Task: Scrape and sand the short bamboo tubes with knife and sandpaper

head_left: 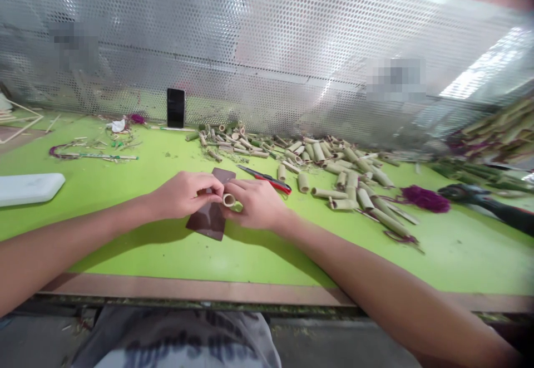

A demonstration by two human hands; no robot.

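Work appears mid-batch as left hand (187, 194) and right hand (258, 204), grip pinched closed, hold one hollow, pale-green bamboo tube (228, 201) above a brown rectangular sheet (208, 224) on the lime-green counter (250, 268), cut bamboo pieces (317, 152) piled beyond, their finish unclear.

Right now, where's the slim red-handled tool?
In the head view, the slim red-handled tool lies on the green tabletop near the centre, just beyond the right hand and short of the bamboo pieces.
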